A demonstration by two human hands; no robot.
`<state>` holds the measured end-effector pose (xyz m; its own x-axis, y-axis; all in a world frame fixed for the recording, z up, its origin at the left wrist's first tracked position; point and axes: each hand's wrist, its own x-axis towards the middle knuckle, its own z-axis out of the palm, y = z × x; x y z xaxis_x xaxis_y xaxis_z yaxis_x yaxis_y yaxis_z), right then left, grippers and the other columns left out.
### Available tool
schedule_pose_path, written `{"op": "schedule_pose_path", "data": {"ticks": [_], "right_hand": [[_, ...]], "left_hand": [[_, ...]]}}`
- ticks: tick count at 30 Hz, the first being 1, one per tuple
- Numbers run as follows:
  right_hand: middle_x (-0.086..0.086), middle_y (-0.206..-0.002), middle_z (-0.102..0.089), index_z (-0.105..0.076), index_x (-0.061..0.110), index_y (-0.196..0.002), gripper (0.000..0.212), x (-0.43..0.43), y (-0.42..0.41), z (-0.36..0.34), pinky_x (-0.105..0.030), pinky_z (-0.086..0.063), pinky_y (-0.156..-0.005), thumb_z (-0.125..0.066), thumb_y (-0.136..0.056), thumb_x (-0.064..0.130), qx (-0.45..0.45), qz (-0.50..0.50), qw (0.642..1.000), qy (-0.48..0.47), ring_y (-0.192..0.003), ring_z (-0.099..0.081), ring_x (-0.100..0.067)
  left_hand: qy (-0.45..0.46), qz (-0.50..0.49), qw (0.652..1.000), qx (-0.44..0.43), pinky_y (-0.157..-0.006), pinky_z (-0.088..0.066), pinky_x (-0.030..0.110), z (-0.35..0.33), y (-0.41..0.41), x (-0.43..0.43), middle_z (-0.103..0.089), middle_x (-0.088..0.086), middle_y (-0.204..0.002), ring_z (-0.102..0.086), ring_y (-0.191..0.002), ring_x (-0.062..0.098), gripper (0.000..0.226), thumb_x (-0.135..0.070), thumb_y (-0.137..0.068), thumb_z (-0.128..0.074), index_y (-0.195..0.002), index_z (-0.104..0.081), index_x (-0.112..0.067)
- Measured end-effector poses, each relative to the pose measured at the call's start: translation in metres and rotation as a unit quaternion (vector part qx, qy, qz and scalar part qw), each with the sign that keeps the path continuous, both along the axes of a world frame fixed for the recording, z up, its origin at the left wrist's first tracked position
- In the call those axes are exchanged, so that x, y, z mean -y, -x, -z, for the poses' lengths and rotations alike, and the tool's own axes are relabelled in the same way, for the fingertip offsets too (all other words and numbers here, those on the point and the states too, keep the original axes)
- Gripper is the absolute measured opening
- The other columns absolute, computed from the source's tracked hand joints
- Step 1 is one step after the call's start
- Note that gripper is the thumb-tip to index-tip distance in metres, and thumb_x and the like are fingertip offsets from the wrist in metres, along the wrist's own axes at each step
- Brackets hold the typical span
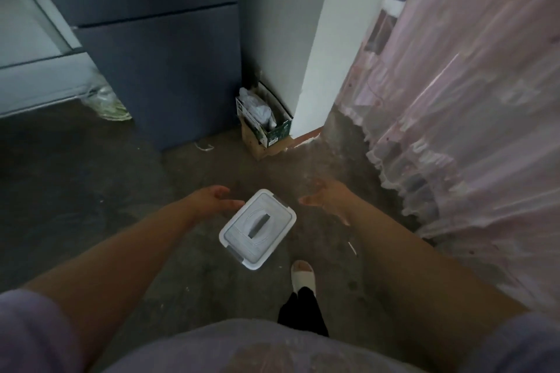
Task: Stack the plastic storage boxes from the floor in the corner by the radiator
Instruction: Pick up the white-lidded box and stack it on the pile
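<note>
One plastic storage box (257,228) sat on the floor at centre frame, lid clipped on, a grey handle across its top. The left hand (212,195) and right hand (325,194) hovered open and empty on either side. It looked light, rigid and smooth; gripping both short ends, or the handle, seemed safest.

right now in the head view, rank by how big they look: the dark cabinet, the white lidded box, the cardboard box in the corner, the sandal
1. dark cabinet, largest by far
2. white lidded box
3. cardboard box, close to the lidded box in apparent size and farther from the camera, so this order is unsure
4. sandal, smallest
</note>
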<state>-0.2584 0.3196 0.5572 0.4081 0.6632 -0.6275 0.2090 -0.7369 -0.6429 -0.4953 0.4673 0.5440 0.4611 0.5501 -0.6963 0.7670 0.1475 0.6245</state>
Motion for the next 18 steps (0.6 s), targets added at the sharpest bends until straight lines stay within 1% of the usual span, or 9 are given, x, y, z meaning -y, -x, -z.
{"op": "schedule_pose_path", "data": {"ticks": [2, 4, 7, 11, 13, 15, 16, 17, 18], "right_hand": [[-0.011, -0.146, -0.045, -0.041, 0.011, -0.143, 0.079, -0.026, -0.030, 0.014, -0.035, -0.041, -0.106, -0.079, -0.077, 0.030, 0.018, -0.057, 0.998, 0.014, -0.130, -0.047, -0.028], [-0.011, -0.150, -0.041, -0.037, 0.010, -0.146, 0.083, -0.055, -0.065, 0.029, -0.034, -0.038, -0.106, -0.079, -0.077, 0.034, 0.027, -0.118, 0.992, 0.042, -0.134, -0.043, -0.028], [-0.011, -0.151, -0.039, -0.036, 0.011, -0.146, 0.086, -0.087, -0.097, 0.052, -0.034, -0.037, -0.104, -0.078, -0.076, 0.040, 0.034, -0.180, 0.980, 0.072, -0.135, -0.042, -0.029], [-0.010, -0.151, -0.040, -0.038, 0.012, -0.145, 0.085, -0.123, -0.119, 0.090, -0.033, -0.038, -0.102, -0.077, -0.077, 0.043, 0.027, -0.220, 0.970, 0.097, -0.134, -0.043, -0.029], [-0.011, -0.151, -0.040, -0.036, 0.011, -0.146, 0.086, -0.139, -0.124, 0.119, -0.031, -0.039, -0.097, -0.076, -0.077, 0.044, 0.004, -0.224, 0.968, 0.117, -0.133, -0.044, -0.029], [-0.011, -0.150, -0.041, -0.037, 0.011, -0.145, 0.086, -0.149, -0.125, 0.152, -0.028, -0.037, -0.090, -0.075, -0.077, 0.046, -0.009, -0.231, 0.964, 0.134, -0.132, -0.045, -0.028], [-0.010, -0.149, -0.043, -0.039, 0.011, -0.144, 0.084, -0.153, -0.125, 0.169, -0.027, -0.036, -0.089, -0.075, -0.077, 0.047, -0.013, -0.228, 0.964, 0.136, -0.130, -0.047, -0.027], [-0.010, -0.147, -0.045, -0.041, 0.012, -0.143, 0.082, -0.157, -0.125, 0.188, -0.026, -0.035, -0.087, -0.075, -0.077, 0.047, -0.015, -0.221, 0.965, 0.138, -0.126, -0.049, -0.025], [-0.009, -0.145, -0.047, -0.044, 0.012, -0.140, 0.079, -0.158, -0.124, 0.202, -0.026, -0.035, -0.085, -0.075, -0.077, 0.046, -0.017, -0.212, 0.968, 0.134, -0.119, -0.051, -0.022]], "left_hand": [[0.009, -0.058, 0.998, -0.011, -0.108, -0.037, 0.040, 0.011, -0.017, -0.007, -0.047, 0.008, -0.143, -0.046, -0.128, 0.026, 0.080, -0.046, -0.071, -0.076, -0.138, -0.045, -0.017], [0.022, -0.114, 0.993, -0.023, -0.107, -0.037, 0.039, 0.022, -0.040, -0.015, -0.045, 0.010, -0.143, -0.046, -0.128, 0.027, 0.079, -0.045, -0.072, -0.076, -0.138, -0.045, -0.016], [0.035, -0.163, 0.986, -0.032, -0.108, -0.037, 0.041, 0.037, -0.065, -0.020, -0.046, 0.011, -0.143, -0.048, -0.127, 0.027, 0.076, -0.042, -0.074, -0.076, -0.138, -0.044, -0.015], [0.060, -0.225, 0.972, -0.039, -0.103, -0.038, 0.038, 0.066, -0.081, -0.024, -0.047, 0.010, -0.142, -0.048, -0.127, 0.027, 0.074, -0.037, -0.076, -0.075, -0.140, -0.043, -0.015], [0.087, -0.256, 0.961, -0.054, -0.097, -0.041, 0.035, 0.094, -0.082, -0.025, -0.047, 0.010, -0.143, -0.049, -0.125, 0.026, 0.073, -0.033, -0.077, -0.075, -0.140, -0.043, -0.014], [0.109, -0.285, 0.950, -0.070, -0.084, -0.043, 0.029, 0.124, -0.077, -0.023, -0.048, 0.010, -0.141, -0.053, -0.119, 0.024, 0.069, -0.031, -0.078, -0.075, -0.138, -0.045, -0.013], [0.118, -0.295, 0.945, -0.080, -0.083, -0.044, 0.029, 0.141, -0.074, -0.024, -0.048, 0.010, -0.141, -0.054, -0.117, 0.024, 0.068, -0.032, -0.078, -0.075, -0.137, -0.046, -0.013], [0.129, -0.300, 0.941, -0.094, -0.089, -0.045, 0.032, 0.161, -0.070, -0.026, -0.046, 0.011, -0.142, -0.053, -0.119, 0.026, 0.069, -0.033, -0.078, -0.074, -0.137, -0.045, -0.012], [0.136, -0.307, 0.936, -0.106, -0.099, -0.043, 0.037, 0.174, -0.067, -0.026, -0.044, 0.012, -0.144, -0.052, -0.122, 0.028, 0.072, -0.035, -0.078, -0.074, -0.138, -0.044, -0.011]]}}
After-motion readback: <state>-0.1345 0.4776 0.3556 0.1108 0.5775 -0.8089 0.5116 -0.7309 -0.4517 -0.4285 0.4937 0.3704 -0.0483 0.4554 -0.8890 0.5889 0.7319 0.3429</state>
